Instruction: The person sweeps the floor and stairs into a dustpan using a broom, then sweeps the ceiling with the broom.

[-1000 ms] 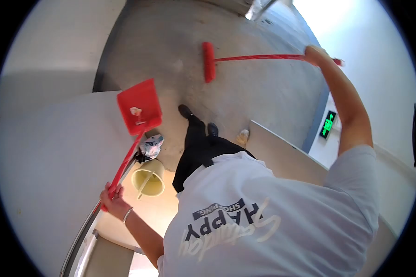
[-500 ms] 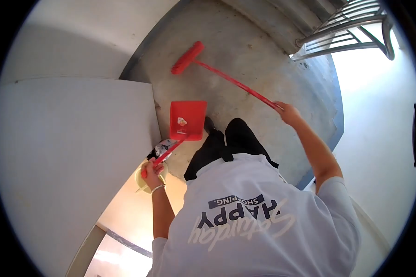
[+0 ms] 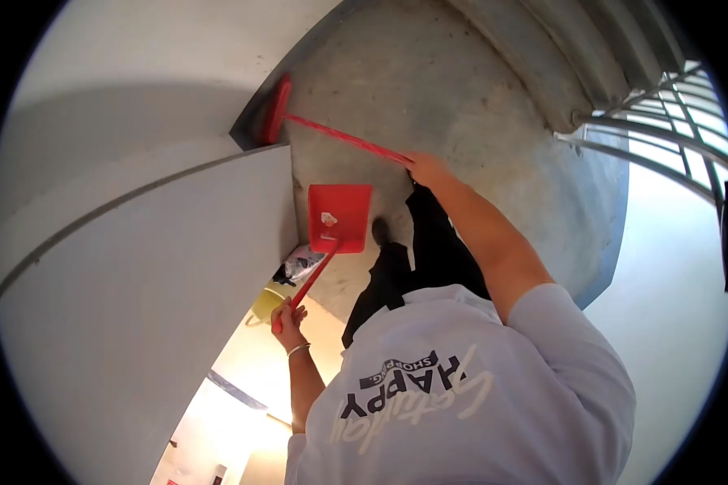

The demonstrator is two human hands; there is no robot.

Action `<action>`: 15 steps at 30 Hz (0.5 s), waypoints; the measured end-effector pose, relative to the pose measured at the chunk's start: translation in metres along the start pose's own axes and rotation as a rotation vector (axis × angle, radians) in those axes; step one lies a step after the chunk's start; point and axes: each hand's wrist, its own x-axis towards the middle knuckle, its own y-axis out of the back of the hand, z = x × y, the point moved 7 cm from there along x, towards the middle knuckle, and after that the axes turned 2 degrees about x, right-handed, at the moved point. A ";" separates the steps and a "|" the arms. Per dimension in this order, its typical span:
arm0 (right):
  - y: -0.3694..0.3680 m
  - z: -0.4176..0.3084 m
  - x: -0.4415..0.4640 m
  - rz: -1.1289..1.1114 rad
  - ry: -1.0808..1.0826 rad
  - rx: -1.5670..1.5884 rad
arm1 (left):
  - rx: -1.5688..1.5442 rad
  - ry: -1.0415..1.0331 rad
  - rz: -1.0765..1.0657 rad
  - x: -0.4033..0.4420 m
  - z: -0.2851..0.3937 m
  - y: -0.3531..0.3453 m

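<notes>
My left hand (image 3: 289, 323) is closed around the red handle of a dustpan (image 3: 349, 208), whose pan hangs in front of my legs with small scraps of litter in it. My right hand (image 3: 429, 170) grips the end of the red handle of a broom (image 3: 277, 111). The broom's head stands at the corner where the grey floor (image 3: 396, 89) meets the wall, beyond the end of the low white partition. The dustpan lies between that partition and my feet in the view.
Stairs (image 3: 574, 48) rise at the upper right beside a metal railing (image 3: 663, 141). Left of me runs the white partition (image 3: 137, 267). A plastic bag (image 3: 304, 263) and a yellow bucket (image 3: 265, 305), partly hidden, are near my left hand.
The broom head has moved left into the corner, and my right hand has come in from the far right toward the middle. The view has turned, showing more of the stairs. Both hands keep their grips.
</notes>
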 end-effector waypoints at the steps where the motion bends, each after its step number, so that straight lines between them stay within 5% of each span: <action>1: 0.016 0.016 -0.011 -0.007 0.049 -0.052 | -0.025 0.009 0.022 -0.001 0.001 -0.003; 7: 0.133 0.228 -0.137 0.051 -0.341 -0.076 | 0.019 0.158 0.122 -0.024 0.014 -0.024; 12: 0.248 0.213 -0.204 0.086 -0.363 -0.271 | -0.022 0.188 0.182 -0.020 0.015 -0.051; 15: 0.258 0.197 -0.168 0.071 -0.280 -0.226 | -0.073 0.175 0.198 -0.014 0.015 -0.065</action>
